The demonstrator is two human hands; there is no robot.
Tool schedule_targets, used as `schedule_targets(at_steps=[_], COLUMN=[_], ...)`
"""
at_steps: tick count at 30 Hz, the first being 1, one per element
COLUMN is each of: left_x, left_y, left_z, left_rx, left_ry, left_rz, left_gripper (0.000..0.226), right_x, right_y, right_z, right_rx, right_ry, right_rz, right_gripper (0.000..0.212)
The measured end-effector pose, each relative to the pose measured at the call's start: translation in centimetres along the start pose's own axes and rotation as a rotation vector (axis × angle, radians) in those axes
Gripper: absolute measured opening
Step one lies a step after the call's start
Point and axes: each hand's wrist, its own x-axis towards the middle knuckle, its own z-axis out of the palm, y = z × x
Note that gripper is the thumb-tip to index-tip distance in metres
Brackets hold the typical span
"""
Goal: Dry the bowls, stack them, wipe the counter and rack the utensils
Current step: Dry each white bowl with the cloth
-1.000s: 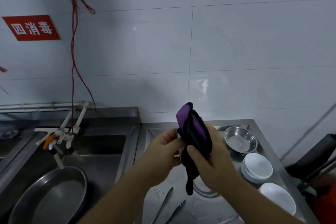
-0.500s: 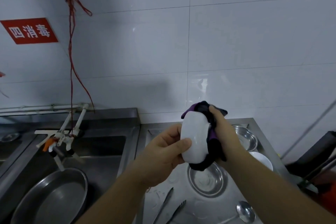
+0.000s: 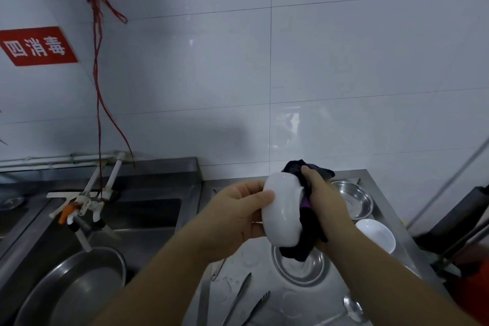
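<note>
My left hand (image 3: 239,217) grips a white bowl (image 3: 283,213) held on its side above the counter, its underside facing me. My right hand (image 3: 321,198) presses a dark cloth with purple lining (image 3: 308,235) into the bowl's open side, fingers curled over the cloth at the rim. Under them on the wet steel counter (image 3: 264,296) lies a steel bowl (image 3: 300,267). Another steel bowl (image 3: 354,200) stands at the back right, with a white bowl (image 3: 377,237) in front of it. Tongs (image 3: 247,302) and a ladle (image 3: 353,308) lie near the front.
A sink (image 3: 148,222) with a large steel basin (image 3: 76,291) is on the left, a white tap (image 3: 87,201) above it. Red cord hangs from the tiled wall (image 3: 344,74). Dark equipment (image 3: 460,222) stands beyond the counter's right edge.
The cloth wrapped over the bowl a second ago has moved to its open side, baring the white underside. My right hand keeps rubbing there, and the view has tilted slightly down.
</note>
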Motion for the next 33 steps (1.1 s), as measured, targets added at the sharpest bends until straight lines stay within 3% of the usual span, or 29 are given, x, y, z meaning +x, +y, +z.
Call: schedule_targets(at_steps=[2, 5, 10, 12, 15, 18, 22, 26, 30, 33], left_x=[0.0, 0.1, -0.1, -0.1, 0.0, 0.3, 0.5, 0.4, 0.3, 0.2], left_y=[-0.2, -1.2, -3.4, -3.4, -2.0, -1.0, -2.2, -4.2, -5.4, -5.0], left_z=[0.1, 0.4, 0.7, 0.5, 0.1, 0.2, 0.2, 0.5, 0.6, 0.5], left_rx=[-0.008, 0.013, 0.301, 0.306, 0.086, -0.013, 0.047, 0.306, 0.520, 0.495], left_ry=[-0.019, -0.039, -0.083, -0.070, -0.031, 0.008, -0.014, -0.028, -0.024, -0.022], left_rz=[0.046, 0.160, 0.195, 0.182, 0.123, 0.063, 0.127, 0.222, 0.248, 0.264], left_gripper=[0.033, 0.031, 0.028, 0.032, 0.042, 0.035, 0.030, 0.024, 0.040, 0.041], right_x=[0.1, -0.5, -1.6, -1.4, -0.7, -0.5, -0.9, -2.0, -2.1, -1.6], right_y=[-0.3, 0.1, 1.1, 0.9, 0.4, 0.1, 1.0, 1.6, 0.9, 0.5], right_z=[0.2, -0.1, -0.4, -0.4, -0.7, -0.7, -0.7, -0.8, -0.5, -0.3], right_rx=[0.053, 0.208, 0.336, 0.268, 0.161, 0.073, 0.170, 0.357, 0.354, 0.312], right_ry=[-0.012, -0.113, -0.169, -0.141, -0.074, -0.053, -0.037, -0.087, -0.063, -0.027], right_rz=[-0.031, 0.109, 0.314, 0.287, 0.146, 0.048, 0.122, 0.292, 0.231, 0.166], right_gripper=[0.027, 0.031, 0.040, 0.035, 0.020, 0.013, 0.022, 0.035, 0.029, 0.021])
